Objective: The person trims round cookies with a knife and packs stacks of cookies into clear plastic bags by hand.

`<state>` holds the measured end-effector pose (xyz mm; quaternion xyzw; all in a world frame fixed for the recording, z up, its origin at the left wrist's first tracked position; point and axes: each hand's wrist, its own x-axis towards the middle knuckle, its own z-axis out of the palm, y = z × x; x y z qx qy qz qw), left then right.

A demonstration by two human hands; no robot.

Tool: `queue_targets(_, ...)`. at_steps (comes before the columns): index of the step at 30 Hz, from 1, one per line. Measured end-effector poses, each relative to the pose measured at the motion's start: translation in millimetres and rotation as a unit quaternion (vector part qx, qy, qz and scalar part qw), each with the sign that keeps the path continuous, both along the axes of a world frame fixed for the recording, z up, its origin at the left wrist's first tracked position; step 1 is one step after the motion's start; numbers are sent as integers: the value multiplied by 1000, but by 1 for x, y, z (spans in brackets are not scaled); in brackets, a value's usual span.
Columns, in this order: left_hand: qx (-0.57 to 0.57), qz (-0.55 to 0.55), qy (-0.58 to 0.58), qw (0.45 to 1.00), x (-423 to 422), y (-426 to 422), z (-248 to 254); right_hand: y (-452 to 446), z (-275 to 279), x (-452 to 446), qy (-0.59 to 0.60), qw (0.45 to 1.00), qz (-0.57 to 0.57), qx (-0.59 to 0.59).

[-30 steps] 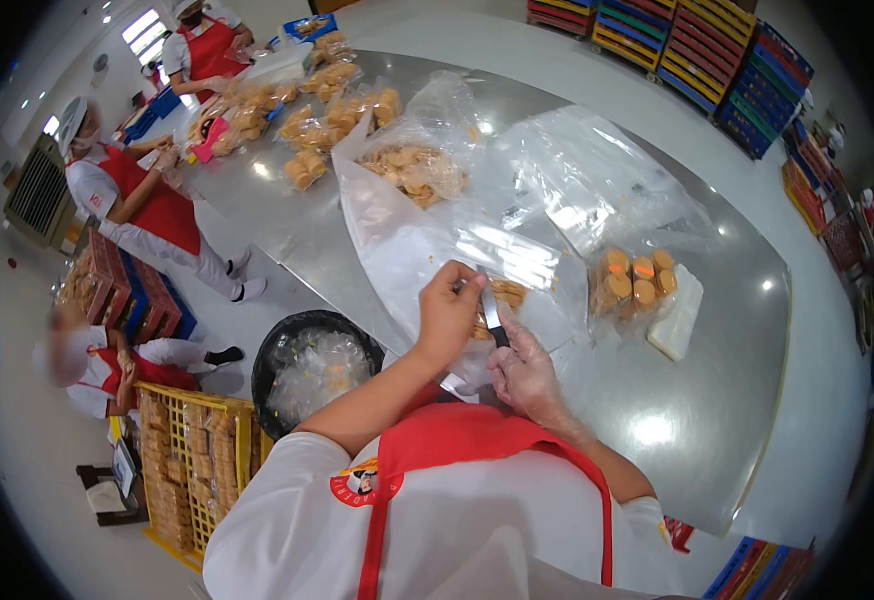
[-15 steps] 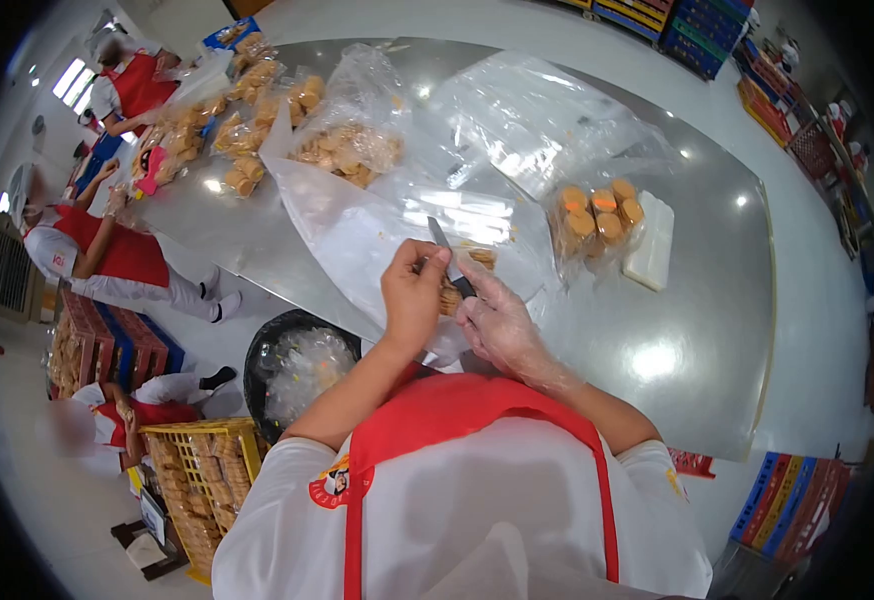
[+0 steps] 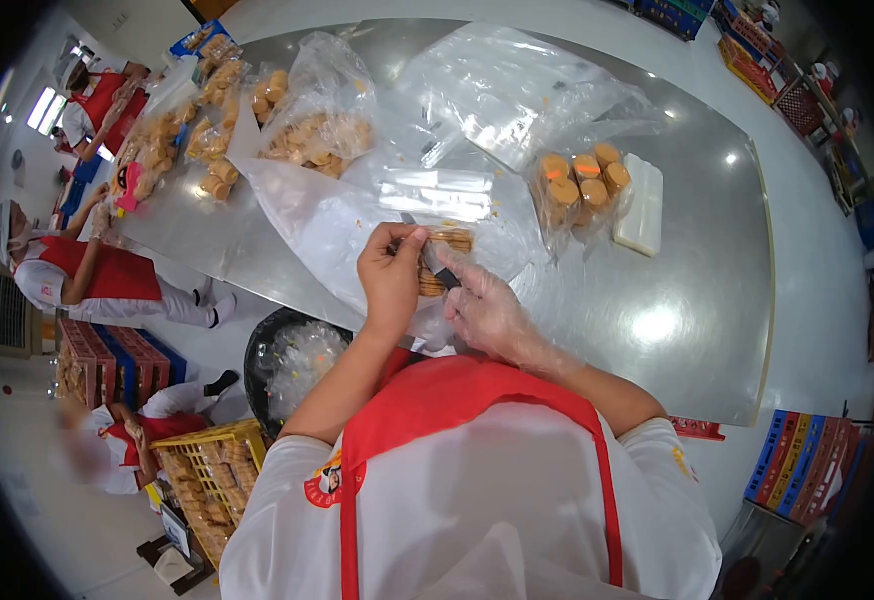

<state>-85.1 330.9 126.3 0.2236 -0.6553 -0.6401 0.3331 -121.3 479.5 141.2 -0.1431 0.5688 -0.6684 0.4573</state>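
In my gloved right hand is a knife, its black handle gripped by closed fingers. The blade points up and left, partly behind my left thumb. My bare left hand has thumb and forefinger pinched together beside the blade; what they hold, if anything, is hidden. Between and under both hands lies a row of round biscuits in clear wrap. Beneath them spreads a large clear plastic sheet. Right of the hands stands a bag of stacked round biscuits, next to a pile of white plastic bags.
The steel table carries an open bag of loose biscuits and more clear plastic. A black bin of plastic scraps stands left of me, near a yellow crate. Co-workers in red aprons stand at left.
The knife blade has dropped and tilted further left, so less of it shows past my left thumb. More of the biscuit row is visible. The whole view has shifted slightly.
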Motion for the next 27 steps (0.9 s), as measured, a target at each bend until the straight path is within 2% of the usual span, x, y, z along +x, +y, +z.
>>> queue_targets(3,13,-18,-30,999,-2,7,-5,-3,-1,-6,8,1000,-19,-19)
queue_targets(6,-20,-2,-32,999,-5,-4,-11,2,-10,-1,-3,999,-14,-44)
queue_targets(12,43,-38,-17,998,-8,6,-14,-1,-8,-14,-48,999,-5,-13)
queue_targets(15,63,-71,-82,992,-7,-1,-4,1,-1,-18,-97,995,-3,-22)
queue_targets(18,125,-106,9,986,-5,-4,-8,4,-7,-22,-106,993,-22,-49)
queue_targets(21,212,-86,53,972,-2,-6,-21,4,-8,-23,-117,991,-49,-44)
queue_targets(24,339,-107,52,933,3,2,-20,5,-10,-24,-121,990,-46,-54)
queue_targets(27,315,-112,9,943,4,5,-12,7,-1,-23,-91,993,-50,-47)
